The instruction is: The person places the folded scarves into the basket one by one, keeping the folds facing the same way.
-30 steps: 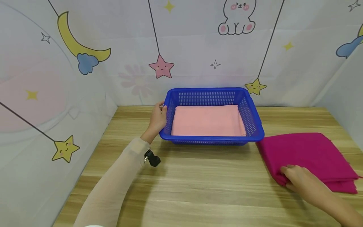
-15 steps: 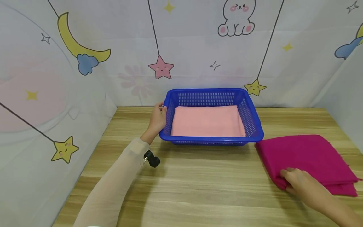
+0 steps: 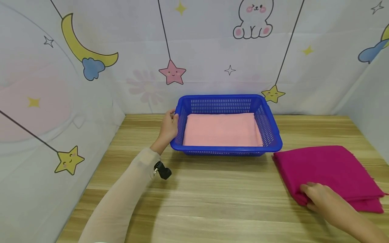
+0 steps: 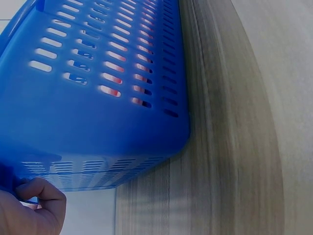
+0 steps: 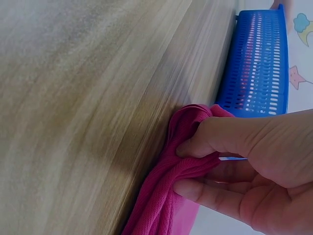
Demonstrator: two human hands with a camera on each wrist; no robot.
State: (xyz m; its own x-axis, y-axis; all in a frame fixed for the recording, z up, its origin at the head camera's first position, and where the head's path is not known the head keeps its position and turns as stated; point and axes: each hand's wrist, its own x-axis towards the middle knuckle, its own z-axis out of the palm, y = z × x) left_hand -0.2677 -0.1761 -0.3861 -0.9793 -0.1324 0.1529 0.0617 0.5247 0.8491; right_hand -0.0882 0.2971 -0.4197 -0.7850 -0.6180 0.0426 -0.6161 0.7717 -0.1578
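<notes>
A blue plastic basket (image 3: 226, 148) with slotted walls stands at the back of the table, and a folded pink cloth (image 3: 222, 130) lies flat inside it. My left hand (image 3: 169, 128) grips the basket's left rim; in the left wrist view its fingers curl around the rim's edge. To the right lies a folded magenta cloth (image 3: 331, 168), its far left corner close to the basket. My right hand (image 3: 323, 200) pinches the cloth's near left corner. The right wrist view shows thumb and fingers closing on the bunched magenta layers (image 5: 183, 166).
The wood-grain table (image 3: 218, 202) carries both things. A white printed curtain (image 3: 209, 47) hangs right behind the basket, with more fabric at the left and right sides. A black wrist device (image 3: 163, 170) hangs at the left sleeve.
The magenta cloth and my right hand have shifted slightly toward the near edge, the hand still pinching the corner. The basket and left hand stay practically in place.
</notes>
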